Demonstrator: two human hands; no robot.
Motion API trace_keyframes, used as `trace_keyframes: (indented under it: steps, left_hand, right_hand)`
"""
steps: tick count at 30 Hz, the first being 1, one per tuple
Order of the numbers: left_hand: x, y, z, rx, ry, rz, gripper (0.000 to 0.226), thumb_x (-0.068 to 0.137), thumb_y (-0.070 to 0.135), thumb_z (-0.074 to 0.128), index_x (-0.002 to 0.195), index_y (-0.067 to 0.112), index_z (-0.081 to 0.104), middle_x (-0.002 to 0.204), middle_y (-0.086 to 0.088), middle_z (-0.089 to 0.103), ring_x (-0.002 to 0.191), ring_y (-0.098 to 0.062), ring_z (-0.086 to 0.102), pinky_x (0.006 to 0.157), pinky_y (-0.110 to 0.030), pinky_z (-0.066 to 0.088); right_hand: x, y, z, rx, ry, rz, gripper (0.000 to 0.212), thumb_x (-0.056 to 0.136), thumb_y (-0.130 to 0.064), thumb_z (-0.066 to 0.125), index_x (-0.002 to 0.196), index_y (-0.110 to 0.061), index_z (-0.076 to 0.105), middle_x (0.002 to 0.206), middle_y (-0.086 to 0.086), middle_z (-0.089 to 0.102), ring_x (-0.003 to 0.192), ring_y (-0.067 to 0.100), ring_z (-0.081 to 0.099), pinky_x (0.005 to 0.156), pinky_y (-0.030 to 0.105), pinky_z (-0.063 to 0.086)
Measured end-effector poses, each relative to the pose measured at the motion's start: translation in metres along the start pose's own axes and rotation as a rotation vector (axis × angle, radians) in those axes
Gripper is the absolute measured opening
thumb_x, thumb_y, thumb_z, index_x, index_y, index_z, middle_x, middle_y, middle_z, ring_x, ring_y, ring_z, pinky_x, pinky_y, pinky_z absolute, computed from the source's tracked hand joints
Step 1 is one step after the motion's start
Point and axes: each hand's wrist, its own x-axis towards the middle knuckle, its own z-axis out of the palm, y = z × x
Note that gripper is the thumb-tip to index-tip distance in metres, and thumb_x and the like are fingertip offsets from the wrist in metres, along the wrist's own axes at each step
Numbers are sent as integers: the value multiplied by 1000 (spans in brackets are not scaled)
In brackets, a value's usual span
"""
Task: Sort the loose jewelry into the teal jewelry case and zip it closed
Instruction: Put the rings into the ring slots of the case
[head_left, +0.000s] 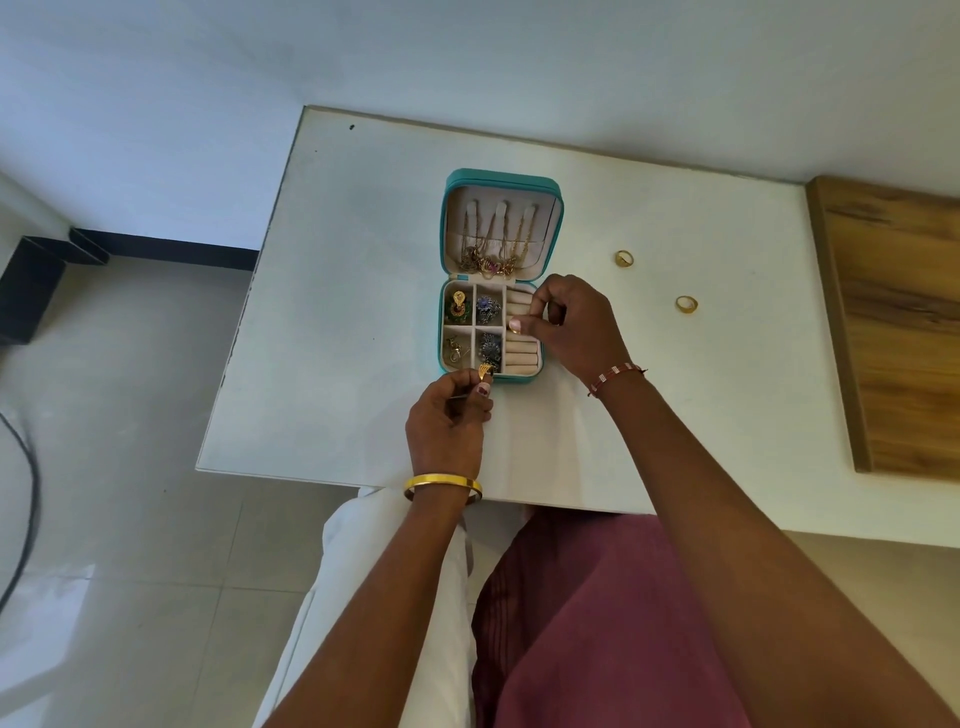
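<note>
The teal jewelry case (442, 244) lies open on the white table (353, 312), its lid flat at the back with gold chains (491, 254) hanging inside. Earrings fill the four small compartments of the base. My left hand (449, 415) is at the case's near edge, pinching a gold ring (484, 371). My right hand (569, 325) hovers over the cream ring rolls (521, 353) on the right side of the case, fingers pinched on a small gold ring that is mostly hidden. Two more gold rings (624, 258) (686, 304) lie loose on the table to the right.
A wooden board (904, 322) lies along the table's right side. The table's left edge drops to a tiled floor with a black cable (28, 493) and a dark box (28, 291). My lap sits under the near edge.
</note>
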Motion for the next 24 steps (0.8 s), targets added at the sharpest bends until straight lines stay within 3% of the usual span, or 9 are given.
trace_keyframes:
  steps: [4,7,10,13,18,24]
  left_hand:
    - [1,-1,0,1,-1,9,14,83,3,59,91,16,61,84,-5,63,71,-21,61,75,-26,54]
    - [0,-2,1,72,-38,65,14,84,4,58,94,12,65,82,-5,64,66,-11,58,68,-11,49]
    - [-2,-3,0,175,-77,145,16,85,4,57,97,7,67,87,-7,67,72,-15,60,75,-21,51]
    - [-4,-2,0,211,-85,174,19,85,4,56,102,5,67,95,-11,69,81,-19,61,81,-28,52]
    - [-6,-1,1,268,-93,225,19,85,6,57,102,5,66,95,-12,68,71,-6,56,69,0,42]
    - [-5,0,0,258,-44,222,22,85,9,57,105,8,66,101,-13,68,80,-14,59,76,-14,47]
  right_hand:
    - [-23,-5,3,137,182,6,8,80,-13,67,80,-12,59,78,3,57,64,3,46,58,4,35]
    - [-57,-13,9,283,141,1,10,81,-4,63,89,-11,66,88,4,63,74,-1,55,66,4,41]
    - [-81,-15,20,296,64,21,18,82,-5,64,96,-16,67,94,-1,62,80,-2,56,67,5,42]
    - [-88,-15,22,267,108,21,19,81,-6,65,100,-12,68,96,2,63,85,7,57,69,3,42]
    - [-84,-15,11,187,107,7,13,79,-2,67,92,-3,69,90,8,68,77,8,58,68,-1,41]
    - [-78,-16,5,178,63,35,10,77,-3,69,87,-5,70,79,-4,63,69,-7,56,68,-2,41]
